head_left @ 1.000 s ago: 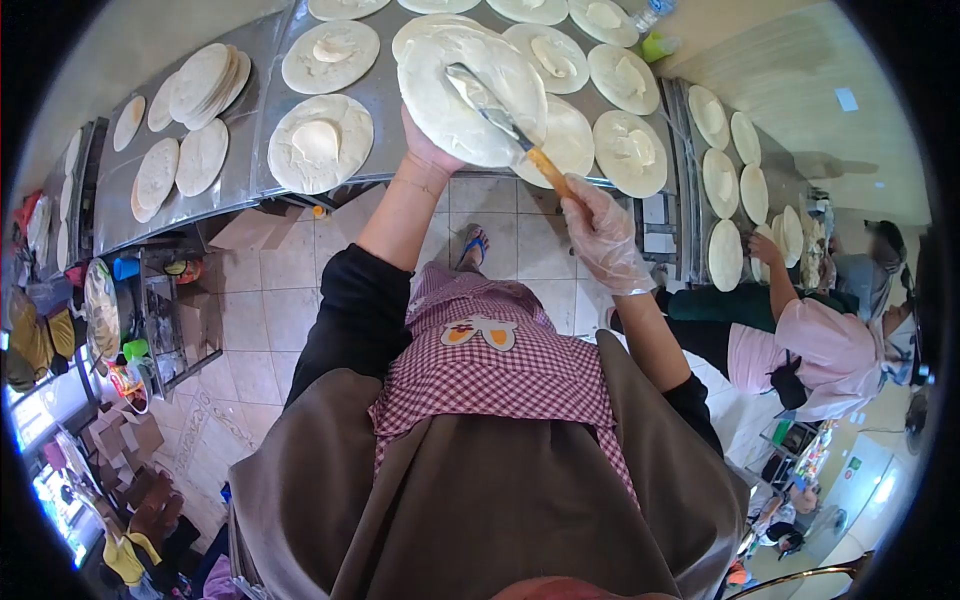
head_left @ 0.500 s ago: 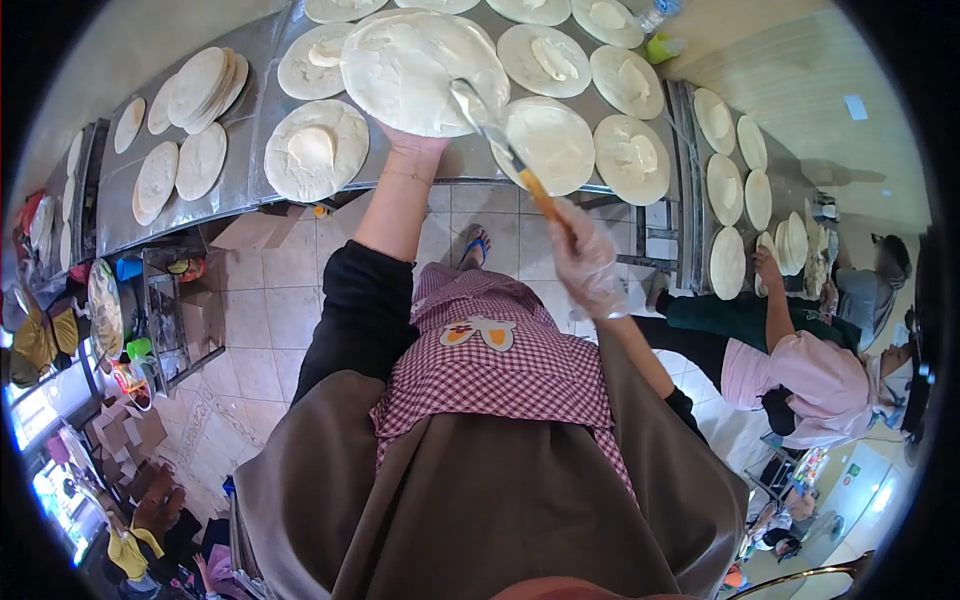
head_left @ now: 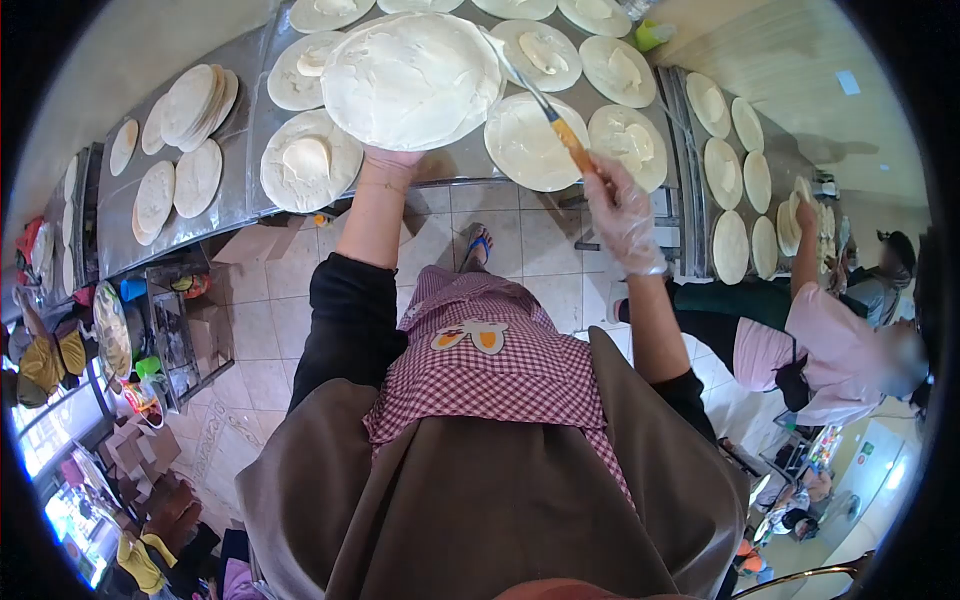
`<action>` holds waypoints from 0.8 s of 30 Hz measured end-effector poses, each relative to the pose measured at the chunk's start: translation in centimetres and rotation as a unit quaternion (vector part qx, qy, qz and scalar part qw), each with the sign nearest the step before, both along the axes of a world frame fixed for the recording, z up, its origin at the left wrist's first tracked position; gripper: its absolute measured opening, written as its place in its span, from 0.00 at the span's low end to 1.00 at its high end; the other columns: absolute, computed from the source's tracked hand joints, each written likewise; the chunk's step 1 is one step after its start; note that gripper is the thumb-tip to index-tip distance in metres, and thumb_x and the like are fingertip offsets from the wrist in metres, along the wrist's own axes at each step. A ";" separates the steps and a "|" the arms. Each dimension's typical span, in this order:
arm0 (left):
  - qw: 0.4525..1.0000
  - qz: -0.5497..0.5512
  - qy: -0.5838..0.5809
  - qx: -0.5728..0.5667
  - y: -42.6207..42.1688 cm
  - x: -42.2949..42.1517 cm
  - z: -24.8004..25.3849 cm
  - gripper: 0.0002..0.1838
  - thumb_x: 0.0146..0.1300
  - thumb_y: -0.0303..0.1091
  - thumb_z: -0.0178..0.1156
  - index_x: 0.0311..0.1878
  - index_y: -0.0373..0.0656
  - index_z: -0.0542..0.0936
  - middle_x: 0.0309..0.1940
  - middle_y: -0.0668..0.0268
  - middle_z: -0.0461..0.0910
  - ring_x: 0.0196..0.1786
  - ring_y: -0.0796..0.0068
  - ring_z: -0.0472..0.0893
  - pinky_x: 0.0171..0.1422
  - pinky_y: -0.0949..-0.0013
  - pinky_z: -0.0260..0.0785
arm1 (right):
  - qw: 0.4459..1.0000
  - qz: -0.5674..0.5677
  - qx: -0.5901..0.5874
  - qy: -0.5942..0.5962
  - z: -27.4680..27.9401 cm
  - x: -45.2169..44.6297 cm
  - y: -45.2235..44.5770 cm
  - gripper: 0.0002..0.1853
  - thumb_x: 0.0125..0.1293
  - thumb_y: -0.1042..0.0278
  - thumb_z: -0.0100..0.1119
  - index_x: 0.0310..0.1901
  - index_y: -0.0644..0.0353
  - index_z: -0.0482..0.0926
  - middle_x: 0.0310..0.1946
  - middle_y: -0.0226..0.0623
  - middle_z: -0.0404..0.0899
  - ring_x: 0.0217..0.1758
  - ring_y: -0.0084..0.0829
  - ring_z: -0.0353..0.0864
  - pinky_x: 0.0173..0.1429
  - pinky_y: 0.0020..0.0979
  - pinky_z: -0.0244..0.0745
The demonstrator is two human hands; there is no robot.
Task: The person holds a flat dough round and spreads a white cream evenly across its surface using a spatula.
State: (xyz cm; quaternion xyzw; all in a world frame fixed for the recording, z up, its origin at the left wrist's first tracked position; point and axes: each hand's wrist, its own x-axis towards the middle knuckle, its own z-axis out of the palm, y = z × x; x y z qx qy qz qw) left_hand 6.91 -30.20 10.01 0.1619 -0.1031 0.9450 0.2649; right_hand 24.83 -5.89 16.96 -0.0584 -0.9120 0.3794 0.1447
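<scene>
The right hand point(head_left: 622, 215) wraps its fingers round a spatula point(head_left: 570, 140), the left hand point(head_left: 393, 160), finger state hidden, supports a cream-coated disc point(head_left: 415, 85), and the green cup's point(head_left: 652, 36) contents are unclear.

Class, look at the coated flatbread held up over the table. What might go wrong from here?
The left hand supports the coated flatbread from beneath, so it might tip or sag at its edges. The spatula in the right hand is near its rim and could tear it. Other flatbreads lie close by, so a slip might smear them.
</scene>
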 end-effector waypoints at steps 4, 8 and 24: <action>0.930 0.155 0.002 -0.335 0.8 2.9 5.1 0.32 0.71 0.56 0.40 0.72 0.49 0.58 0.70 0.61 0.63 0.71 0.59 0.63 0.74 0.50 0.56 | 0.999 0.029 -0.022 0.017 -0.7 -1.2 1.9 0.13 0.62 0.72 0.62 0.49 0.59 0.80 0.33 0.39 0.83 0.29 0.24 0.80 0.36 0.27 0.76; 1.000 0.009 0.023 -0.009 -0.5 -0.5 -0.7 0.35 0.67 0.63 0.41 0.70 0.51 0.63 0.69 0.60 0.64 0.71 0.53 0.62 0.75 0.45 0.52 | 0.999 0.042 0.002 0.020 -2.6 0.8 0.9 0.13 0.63 0.72 0.61 0.50 0.60 0.79 0.34 0.41 0.84 0.31 0.28 0.83 0.38 0.26 0.77; 1.000 0.019 -0.014 0.015 1.1 -1.4 -2.0 0.35 0.68 0.63 0.38 0.71 0.52 0.61 0.69 0.61 0.63 0.72 0.54 0.61 0.74 0.45 0.53 | 0.998 0.026 0.003 0.065 -1.4 -0.2 -0.4 0.13 0.63 0.75 0.60 0.50 0.63 0.78 0.37 0.44 0.83 0.37 0.34 0.85 0.41 0.29 0.79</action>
